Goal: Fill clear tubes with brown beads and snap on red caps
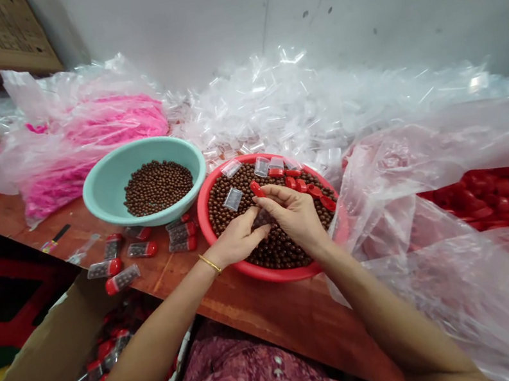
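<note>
Over a red basin (214,242) of small brown balls (289,251), my two hands work close together. My left hand (238,237) is closed around a clear container (263,217) filled with dark balls, partly hidden by the fingers. Just above it, my right hand (295,213) pinches a small red cap (257,189) between thumb and fingertips; the cap is apart from the container. Clear empty containers (233,199) lie on the balls at the basin's far side. Several red caps (314,191) rest along its right side.
Filled red-capped containers (123,279) lie on the table, left. A teal basin (100,200) of brown balls stands beside the red one. Clear containers (265,110) are heaped against the wall. A plastic bag (396,193) of red caps is right; a box (66,345) sits below left.
</note>
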A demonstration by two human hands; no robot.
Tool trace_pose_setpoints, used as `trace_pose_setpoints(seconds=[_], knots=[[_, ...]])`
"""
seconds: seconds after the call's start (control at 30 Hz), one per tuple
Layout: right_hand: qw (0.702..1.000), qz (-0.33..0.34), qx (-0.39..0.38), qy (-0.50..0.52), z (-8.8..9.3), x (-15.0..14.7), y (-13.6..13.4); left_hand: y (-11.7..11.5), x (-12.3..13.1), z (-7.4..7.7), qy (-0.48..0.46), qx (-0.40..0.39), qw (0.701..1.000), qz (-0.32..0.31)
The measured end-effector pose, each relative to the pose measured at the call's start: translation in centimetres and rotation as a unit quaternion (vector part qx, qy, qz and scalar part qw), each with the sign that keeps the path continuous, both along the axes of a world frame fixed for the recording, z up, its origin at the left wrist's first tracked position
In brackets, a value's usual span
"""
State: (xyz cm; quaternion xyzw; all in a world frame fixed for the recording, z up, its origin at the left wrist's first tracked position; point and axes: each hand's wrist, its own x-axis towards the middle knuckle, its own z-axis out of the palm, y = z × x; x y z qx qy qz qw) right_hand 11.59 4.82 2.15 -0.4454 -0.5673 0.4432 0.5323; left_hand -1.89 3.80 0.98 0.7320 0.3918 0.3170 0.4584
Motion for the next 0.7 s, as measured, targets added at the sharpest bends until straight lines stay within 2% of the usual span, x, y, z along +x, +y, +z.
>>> trace_pose_setpoints(seconds=[0.1,0.17,0.33,0.4,0.47,0.6,0.7], knots=[[0.996,-0.018,0.052,-0.077,-0.1,0.1,-0.5,0.0,-0.1,-0.1,-0.005,-0.001,1.0,0.029],[0.992,-0.002,0.062,-0.111,0.1,0.8,-0.7,0.0,-0.3,-0.1,-0.011,-0.003,0.999,0.045],[0.985,0.136,0.005,-0.109,1.1,3.3,0.0,0.1,-0.5,-0.3,-0.016,-0.002,1.0,0.019],[0.98,0.158,-0.013,-0.123,1.3,3.7,0.3,0.1,-0.5,-0.4,-0.025,0.0,1.0,0.017],[0.977,0.135,0.006,-0.166,1.2,3.5,0.0,0.2,-0.4,-0.5,-0.044,0.006,0.999,0.02],[0.967,0.042,0.088,-0.234,0.2,2.0,-1.7,0.1,-0.5,-0.5,-0.059,0.009,0.998,0.024],[0.957,0.01,0.138,-0.256,-0.7,1.2,-3.2,0.0,-0.6,-0.4,-0.041,0.012,0.999,0.029]])
